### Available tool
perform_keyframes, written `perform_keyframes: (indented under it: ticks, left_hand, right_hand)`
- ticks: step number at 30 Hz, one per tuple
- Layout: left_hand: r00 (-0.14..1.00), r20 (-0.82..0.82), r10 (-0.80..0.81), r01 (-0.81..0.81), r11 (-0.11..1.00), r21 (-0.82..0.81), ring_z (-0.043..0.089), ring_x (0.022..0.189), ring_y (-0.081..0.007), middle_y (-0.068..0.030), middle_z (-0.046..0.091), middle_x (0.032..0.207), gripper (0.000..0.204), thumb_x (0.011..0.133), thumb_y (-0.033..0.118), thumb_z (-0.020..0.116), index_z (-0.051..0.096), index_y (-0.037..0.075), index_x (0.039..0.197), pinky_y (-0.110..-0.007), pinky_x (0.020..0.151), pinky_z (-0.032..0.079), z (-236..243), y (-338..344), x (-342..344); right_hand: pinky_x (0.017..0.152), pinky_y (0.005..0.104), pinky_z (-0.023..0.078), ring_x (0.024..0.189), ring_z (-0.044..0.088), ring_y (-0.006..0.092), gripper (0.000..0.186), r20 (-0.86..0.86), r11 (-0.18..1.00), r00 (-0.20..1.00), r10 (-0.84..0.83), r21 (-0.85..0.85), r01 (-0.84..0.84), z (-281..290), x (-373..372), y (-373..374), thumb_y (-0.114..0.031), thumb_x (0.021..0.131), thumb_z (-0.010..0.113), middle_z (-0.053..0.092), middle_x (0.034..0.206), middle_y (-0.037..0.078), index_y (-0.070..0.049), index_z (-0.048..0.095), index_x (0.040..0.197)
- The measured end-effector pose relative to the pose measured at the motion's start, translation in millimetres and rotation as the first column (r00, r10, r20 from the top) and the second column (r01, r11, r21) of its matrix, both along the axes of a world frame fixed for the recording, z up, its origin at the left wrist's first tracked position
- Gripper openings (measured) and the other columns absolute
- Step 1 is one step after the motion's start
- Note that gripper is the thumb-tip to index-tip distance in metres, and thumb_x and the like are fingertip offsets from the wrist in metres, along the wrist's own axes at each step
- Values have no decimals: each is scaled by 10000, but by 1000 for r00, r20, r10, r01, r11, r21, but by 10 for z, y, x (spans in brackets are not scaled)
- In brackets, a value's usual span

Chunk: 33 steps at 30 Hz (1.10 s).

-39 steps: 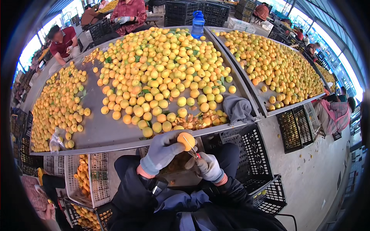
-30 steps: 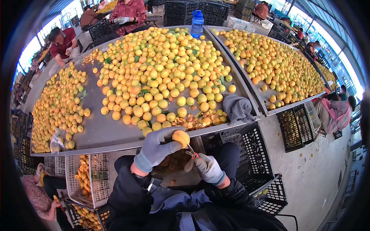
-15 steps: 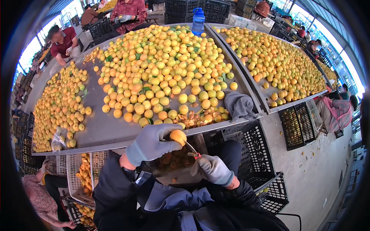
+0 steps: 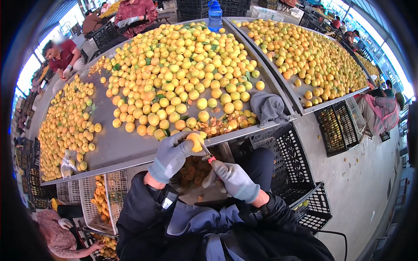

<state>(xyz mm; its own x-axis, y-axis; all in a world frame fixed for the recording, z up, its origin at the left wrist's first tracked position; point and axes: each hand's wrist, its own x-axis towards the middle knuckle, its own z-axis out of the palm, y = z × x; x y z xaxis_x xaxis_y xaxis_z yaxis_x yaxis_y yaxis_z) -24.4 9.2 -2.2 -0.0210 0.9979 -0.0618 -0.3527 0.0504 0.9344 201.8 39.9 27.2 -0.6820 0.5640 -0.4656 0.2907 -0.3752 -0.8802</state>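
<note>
My left hand [image 4: 170, 154], in a grey glove, grips a yellow-orange fruit [image 4: 195, 142] above the front edge of the metal table [image 4: 109, 158]. A metal tool with a red handle [image 4: 210, 158], seemingly a knife or peeler, is in my gloved right hand [image 4: 235, 182], its tip at the fruit. Piles of similar fruit [image 4: 170, 74], with a few leaves and orange scraps, cover much of the table. A grey cloth [image 4: 267, 106] lies at its right front corner. A crate below my hands, partly hidden, holds more fruit or scraps.
Black crates [image 4: 287, 161] and white crates [image 4: 85, 204] stand below the table. A second fruit-covered table [image 4: 300, 61] adjoins on the right. A blue bottle [image 4: 214, 17] stands at the back. Co-workers sit at upper left [image 4: 65, 56], lower left [image 4: 52, 235] and far right [image 4: 379, 113].
Both hands have shifted upward in the picture, still holding fruit and tool; the fruit is turned differently. The co-worker at lower left has moved an arm down toward a crate.
</note>
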Motion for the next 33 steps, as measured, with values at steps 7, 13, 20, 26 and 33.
perform_keyframes:
  ticks: [7, 13, 20, 26, 33]
  left_hand:
    - [950, 260, 171, -160, 985, -62, 671, 1015, -253, -148, 652, 1123, 405, 1012, 243, 572, 558, -106, 1218, -384, 939, 550, -233, 41, 178]
    - [894, 396, 211, -192, 977, -87, 673, 1020, -267, -150, 652, 1110, 387, 1021, 268, 554, 562, -78, 1195, -399, 918, 555, -224, 85, 344]
    - [949, 206, 238, -206, 965, -165, 635, 1048, -254, -92, 652, 1136, 410, 1022, 322, 536, 550, -5, 1269, -411, 951, 504, -389, 189, 253]
    - [976, 192, 101, -99, 995, -17, 657, 1002, -261, -117, 659, 1111, 447, 1019, 308, 549, 527, -45, 1293, -401, 910, 528, -340, 214, 186]
    - [962, -35, 269, -271, 956, -110, 670, 949, -245, -130, 675, 1039, 429, 1011, 323, 567, 584, -71, 1181, -355, 840, 554, -351, 225, 331]
  right_hand:
    - [502, 262, 413, 493, 498, 91, 600, -65, 992, 992, -107, 56, 111, -254, -168, -59, -518, 1036, 413, 586, 599, 21, -29, 697, 835]
    - [502, 236, 414, 524, 501, 66, 548, -198, 971, 963, -184, 114, 209, -637, -290, -63, -494, 1041, 416, 645, 700, 23, -29, 666, 896]
    - [520, 268, 429, 513, 529, 86, 591, -249, 942, 925, -289, 100, 321, -728, -352, -54, -557, 1005, 464, 567, 558, 7, -44, 686, 816]
    - [521, 212, 426, 547, 510, 53, 523, -162, 967, 963, -216, 101, 234, -630, -293, -17, -490, 1035, 435, 721, 868, 55, -6, 634, 1020]
    - [542, 292, 461, 529, 596, 134, 619, -167, 940, 940, -296, 121, 318, -685, -369, -1, -611, 984, 453, 597, 553, 29, -56, 670, 815]
